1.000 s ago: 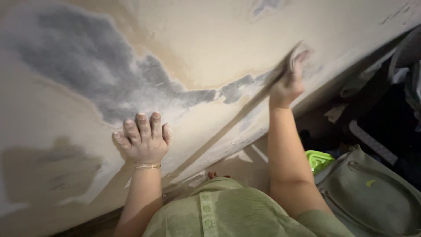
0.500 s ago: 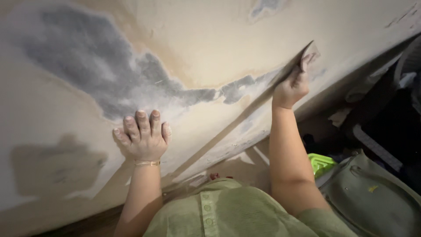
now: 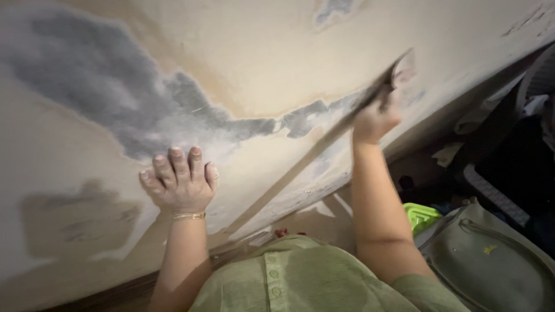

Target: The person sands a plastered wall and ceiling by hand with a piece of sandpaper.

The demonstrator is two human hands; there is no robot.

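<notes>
The right hand (image 3: 376,118) grips a scraper (image 3: 388,81) against the wall (image 3: 260,69); the left hand (image 3: 180,182) lies open, flat — a steep blade angle could gouge sound plaster.

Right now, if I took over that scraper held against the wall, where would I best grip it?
Probably by its handle end, coming from below: the right hand wraps the lower end of the scraper, whose thin blade angles up against the wall. The left hand rests flat on the wall.
</notes>
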